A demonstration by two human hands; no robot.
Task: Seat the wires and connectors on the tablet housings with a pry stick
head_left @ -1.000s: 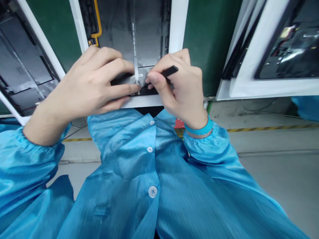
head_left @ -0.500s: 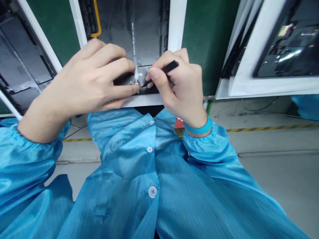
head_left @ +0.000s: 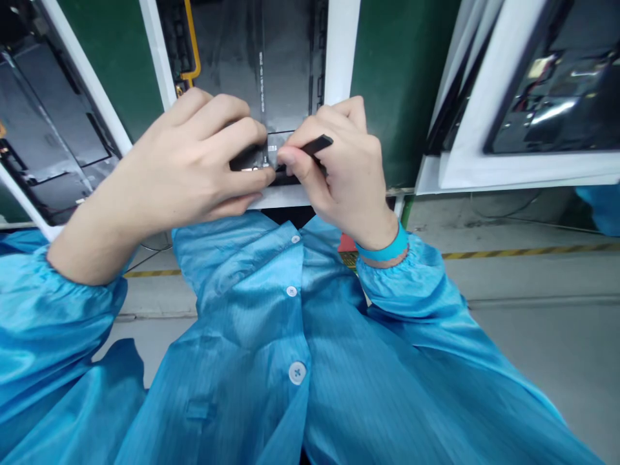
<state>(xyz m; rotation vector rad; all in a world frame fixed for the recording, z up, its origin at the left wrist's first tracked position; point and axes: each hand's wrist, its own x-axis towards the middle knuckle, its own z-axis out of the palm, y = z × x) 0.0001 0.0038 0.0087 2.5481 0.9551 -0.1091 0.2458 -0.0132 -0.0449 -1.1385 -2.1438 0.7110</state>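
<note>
While the half-curled left hand (head_left: 194, 161), grasping nothing visible, presses the lower edge of the white-framed panel (head_left: 341, 51), the right hand (head_left: 346, 174) pinches a black stick (head_left: 314, 144) there, its long axis slanting from lower-left tip up rightward.

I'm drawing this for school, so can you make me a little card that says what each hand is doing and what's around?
left hand: fingertips press on the near edge of the panel, beside the tip of the tool
right hand: pinches the thin black tool
panel: dark, open, white-framed; strip down its middle, yellow cable at its left
clothes: blue coat, blue wristband on the right wrist
around: left panel and right panel, also white-framed
</note>
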